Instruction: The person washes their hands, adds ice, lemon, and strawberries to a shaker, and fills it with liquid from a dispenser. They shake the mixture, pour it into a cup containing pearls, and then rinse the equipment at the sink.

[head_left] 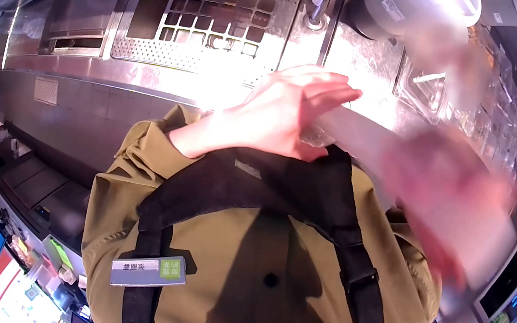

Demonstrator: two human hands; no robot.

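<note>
My left hand (287, 108) is in front of my chest at the counter's near edge, its fingers curved round a pale see-through thing (361, 132) that reaches to the right. This thing looks like a clear plastic cup or sleeve, and my fingers cover its left end. To the right, my right hand (448, 181) is heavily smeared by motion near the far end of the pale thing. Its fingers cannot be made out, nor whether it touches or holds anything.
Beyond the hands is a metal counter with a slotted drain grate (217, 19) and a tap (316, 12). At the back right stands a white tub (417, 11). Clear plastic containers (496, 91) line the right side, near a blurred pinkish shape. A dark screen (511, 296) is lower right.
</note>
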